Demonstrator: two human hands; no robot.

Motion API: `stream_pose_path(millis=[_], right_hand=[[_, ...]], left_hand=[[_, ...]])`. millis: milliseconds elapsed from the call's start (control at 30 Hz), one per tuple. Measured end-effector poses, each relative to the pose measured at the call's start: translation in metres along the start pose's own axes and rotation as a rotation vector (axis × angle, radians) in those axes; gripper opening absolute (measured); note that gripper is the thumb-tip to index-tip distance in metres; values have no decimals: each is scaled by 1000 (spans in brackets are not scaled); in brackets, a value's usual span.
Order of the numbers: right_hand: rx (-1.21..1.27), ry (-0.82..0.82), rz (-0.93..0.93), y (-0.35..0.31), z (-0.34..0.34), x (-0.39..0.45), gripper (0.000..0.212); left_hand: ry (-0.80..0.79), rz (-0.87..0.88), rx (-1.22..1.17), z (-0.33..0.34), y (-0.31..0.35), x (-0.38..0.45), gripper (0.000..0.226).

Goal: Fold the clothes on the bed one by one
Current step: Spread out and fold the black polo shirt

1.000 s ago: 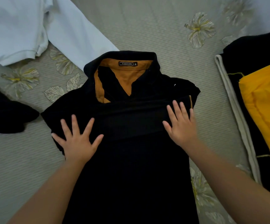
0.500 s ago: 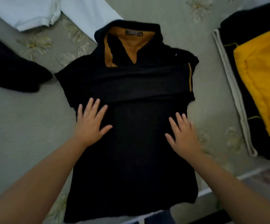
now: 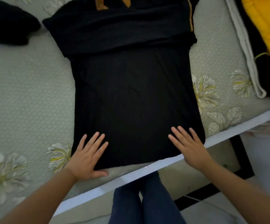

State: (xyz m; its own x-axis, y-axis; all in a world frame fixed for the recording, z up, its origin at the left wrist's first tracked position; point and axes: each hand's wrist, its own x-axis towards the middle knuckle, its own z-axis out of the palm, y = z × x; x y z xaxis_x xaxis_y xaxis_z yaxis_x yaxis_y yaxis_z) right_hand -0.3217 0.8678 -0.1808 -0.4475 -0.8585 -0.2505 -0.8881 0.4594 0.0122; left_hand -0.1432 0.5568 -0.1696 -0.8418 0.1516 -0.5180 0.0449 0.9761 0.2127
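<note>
The black shirt (image 3: 136,94) lies flat on the bed (image 3: 26,94), collar away from the person and hem at the near edge. Both sleeves are already turned in across the chest, forming a band below the collar. The left hand (image 3: 86,157) rests flat on the lower left corner of the shirt, fingers straight and spread, thumb on the bed cover just below the hem. The right hand (image 3: 190,147) lies flat on the lower right corner, fingers straight; neither hand grips cloth.

Judged progress: the side folds are done; the lengthwise fold from hem to collar is not yet made. A dark garment (image 3: 8,21) at upper left looks unfolded. At right, a yellow garment (image 3: 267,29) lies on other clothes, apparently stacked.

The bed cover is pale, textured, with printed flowers. A white bed edge (image 3: 228,133) borders the floor.
</note>
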Motion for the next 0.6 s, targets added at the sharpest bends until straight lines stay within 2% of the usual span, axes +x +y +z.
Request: stream_pose_path(millis=[100,267,433,500,600], right_hand=[[-58,31,4,10,6,2,62],[-58,143,17,5,5,0,57],[120,309,19,9,-5,0,51],[130,318,16,9,-13,-2,50],[109,268,4,3,-24,-17,49]], left_hand=[[63,11,36,3,4,-4,74],[295,24,103,9,16,-2,45],[401,-132,22,9,23,-2,64],[399,-198,-16,8,25,-5,78],[396,-225,10,7,36,-17,83]])
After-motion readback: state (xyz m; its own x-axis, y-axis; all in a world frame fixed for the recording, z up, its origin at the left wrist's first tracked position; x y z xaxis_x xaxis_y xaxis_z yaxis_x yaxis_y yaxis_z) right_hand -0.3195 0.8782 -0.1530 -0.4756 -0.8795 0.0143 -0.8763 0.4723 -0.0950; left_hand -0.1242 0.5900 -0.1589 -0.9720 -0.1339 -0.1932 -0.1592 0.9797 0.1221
